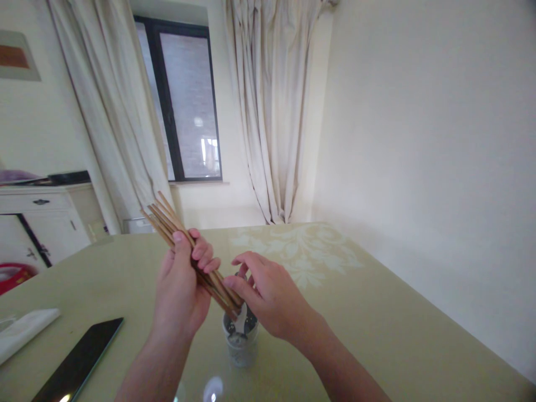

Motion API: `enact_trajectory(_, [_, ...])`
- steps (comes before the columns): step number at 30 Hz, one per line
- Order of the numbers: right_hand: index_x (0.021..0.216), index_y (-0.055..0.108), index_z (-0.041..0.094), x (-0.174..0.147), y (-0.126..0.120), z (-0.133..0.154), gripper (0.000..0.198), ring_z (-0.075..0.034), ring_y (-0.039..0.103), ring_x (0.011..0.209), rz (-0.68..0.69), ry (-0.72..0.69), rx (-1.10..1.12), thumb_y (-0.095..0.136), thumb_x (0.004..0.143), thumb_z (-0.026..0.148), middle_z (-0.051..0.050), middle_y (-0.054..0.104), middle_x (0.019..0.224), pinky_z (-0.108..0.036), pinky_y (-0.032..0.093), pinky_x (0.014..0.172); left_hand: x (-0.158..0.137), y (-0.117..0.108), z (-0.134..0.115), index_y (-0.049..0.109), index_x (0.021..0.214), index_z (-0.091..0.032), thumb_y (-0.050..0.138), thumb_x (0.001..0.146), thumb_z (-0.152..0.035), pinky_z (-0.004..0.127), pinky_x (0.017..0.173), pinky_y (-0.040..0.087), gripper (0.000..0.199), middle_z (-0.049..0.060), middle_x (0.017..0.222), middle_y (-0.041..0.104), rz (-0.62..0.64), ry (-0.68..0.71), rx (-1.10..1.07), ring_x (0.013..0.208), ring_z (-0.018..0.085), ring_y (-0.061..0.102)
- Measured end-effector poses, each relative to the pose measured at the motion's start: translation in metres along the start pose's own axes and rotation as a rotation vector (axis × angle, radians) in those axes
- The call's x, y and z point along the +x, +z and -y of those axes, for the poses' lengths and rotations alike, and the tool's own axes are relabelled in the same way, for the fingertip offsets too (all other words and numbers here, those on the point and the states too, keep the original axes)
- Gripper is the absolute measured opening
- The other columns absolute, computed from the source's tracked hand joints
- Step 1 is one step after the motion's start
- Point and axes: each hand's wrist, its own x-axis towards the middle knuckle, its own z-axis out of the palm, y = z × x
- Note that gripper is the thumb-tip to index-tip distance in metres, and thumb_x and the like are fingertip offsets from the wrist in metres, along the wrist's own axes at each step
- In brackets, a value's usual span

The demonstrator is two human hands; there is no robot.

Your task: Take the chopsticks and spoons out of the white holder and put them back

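Note:
My left hand (pixel 184 273) is wrapped round a bundle of several brown wooden chopsticks (pixel 165 220). The bundle slants, its upper ends to the left and its lower ends at the mouth of a small clear cup (pixel 242 352). My right hand (pixel 272 290) is beside those lower ends, its fingers bent and the thumb apart from them, close to the chopsticks. Something dark shows behind its fingers, too little to name. In the cup are dark pieces and a greyish, spoon-like piece (pixel 240 321). The cup stands upright on the table.
The greenish table (pixel 377 335) carries a pale leaf pattern. A black phone-like slab (pixel 79 363) and a white item (pixel 27 332) lie at its left. Behind are a white cabinet (pixel 54 215), a red container (pixel 17 276), curtains (pixel 276 111) and a window (pixel 190 106). A wall borders the right side.

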Motion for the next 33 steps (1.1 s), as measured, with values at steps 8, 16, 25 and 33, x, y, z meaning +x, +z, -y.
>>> enact_trajectory(8, [0.115, 0.068, 0.022, 0.006, 0.004, -0.021, 0.022, -0.024, 0.071, 0.095, 0.123, 0.095, -0.294, 0.065, 0.102, 0.039, -0.006, 0.075, 0.108, -0.032, 0.048, 0.077, 0.063, -0.124, 0.021, 0.065, 0.082, -0.016, 0.085, 0.069, -0.053, 0.022, 0.050, 0.052, 0.044, 0.001, 0.067, 0.066, -0.032, -0.358, 0.927, 0.054, 0.012, 0.059])
enact_trajectory(16, [0.113, 0.068, 0.021, 0.009, 0.036, -0.042, 0.020, -0.023, 0.071, 0.100, 0.174, 0.110, -0.400, 0.059, 0.104, 0.037, -0.007, 0.074, 0.110, -0.031, 0.049, 0.079, 0.067, -0.183, 0.088, 0.059, 0.063, -0.020, 0.070, 0.075, -0.038, 0.030, 0.069, 0.051, 0.024, 0.004, 0.069, 0.073, 0.355, -0.522, 1.675, 0.074, 0.024, 0.071])
enact_trajectory(25, [0.100, 0.071, 0.021, 0.012, 0.039, -0.045, 0.023, -0.020, 0.071, 0.088, 0.199, 0.137, -0.408, 0.051, 0.107, 0.030, -0.006, 0.077, 0.098, -0.029, 0.043, 0.073, 0.066, -0.181, 0.089, 0.071, 0.101, -0.018, 0.065, 0.084, -0.038, 0.039, 0.081, 0.051, 0.027, 0.019, 0.115, 0.077, 0.348, -0.497, 2.092, 0.108, 0.038, 0.072])
enact_trajectory(33, [0.096, 0.073, 0.021, 0.016, 0.020, -0.045, 0.018, -0.018, 0.069, 0.089, 0.021, 0.117, -0.217, 0.057, 0.104, 0.023, -0.004, 0.077, 0.095, -0.027, 0.041, 0.075, 0.063, -0.184, 0.087, 0.071, 0.110, -0.018, 0.064, 0.087, -0.040, 0.039, 0.085, 0.053, 0.033, 0.019, 0.124, 0.075, 0.351, -0.467, 2.187, 0.113, 0.036, 0.072])
